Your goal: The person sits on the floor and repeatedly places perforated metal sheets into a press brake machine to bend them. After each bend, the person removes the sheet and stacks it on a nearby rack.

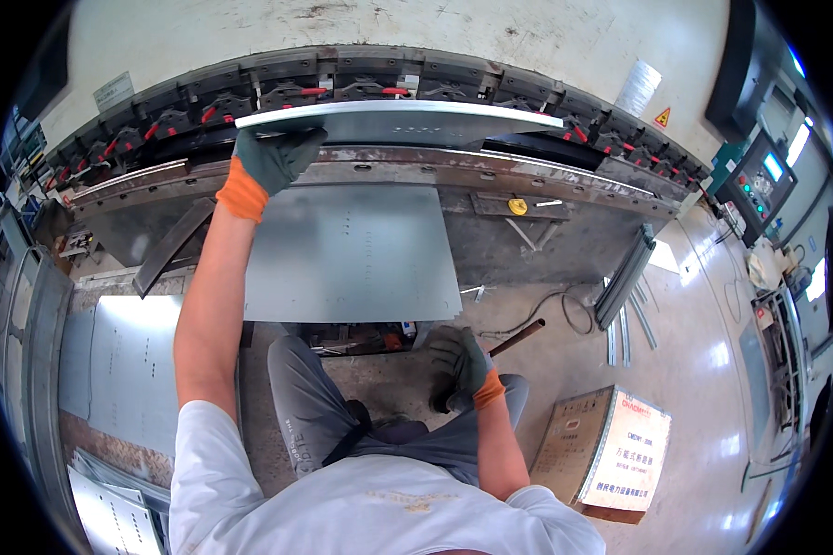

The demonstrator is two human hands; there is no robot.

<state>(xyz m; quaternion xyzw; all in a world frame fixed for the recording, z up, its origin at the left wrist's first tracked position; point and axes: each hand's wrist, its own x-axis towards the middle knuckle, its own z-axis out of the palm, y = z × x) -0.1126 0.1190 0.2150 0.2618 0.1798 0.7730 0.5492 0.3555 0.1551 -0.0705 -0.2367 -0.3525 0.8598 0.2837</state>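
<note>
A bent grey sheet-metal panel [407, 129] with a pale folded edge lies across the bed of a press brake [370, 165]. My left hand [276, 165], in a dark green glove with an orange cuff, grips the panel's left end from below. My right hand [461, 359], gloved alike, hangs low over my right thigh, its fingers loosely bent and apart, with nothing visible in them. Beside it a brown rod [520, 337] sticks out; its lower end is hidden. Flat grey metal sheets [352, 250] with small holes lie stacked below the bed, in front of my knees.
Red-handled clamps [393, 91] line the machine's upper beam. A yellow tape measure [517, 205] rests on a small ledge. On the right are a wooden crate [574, 435], leaning metal strips [625, 277] and a control panel [759, 185]. More sheets [139, 370] lie left.
</note>
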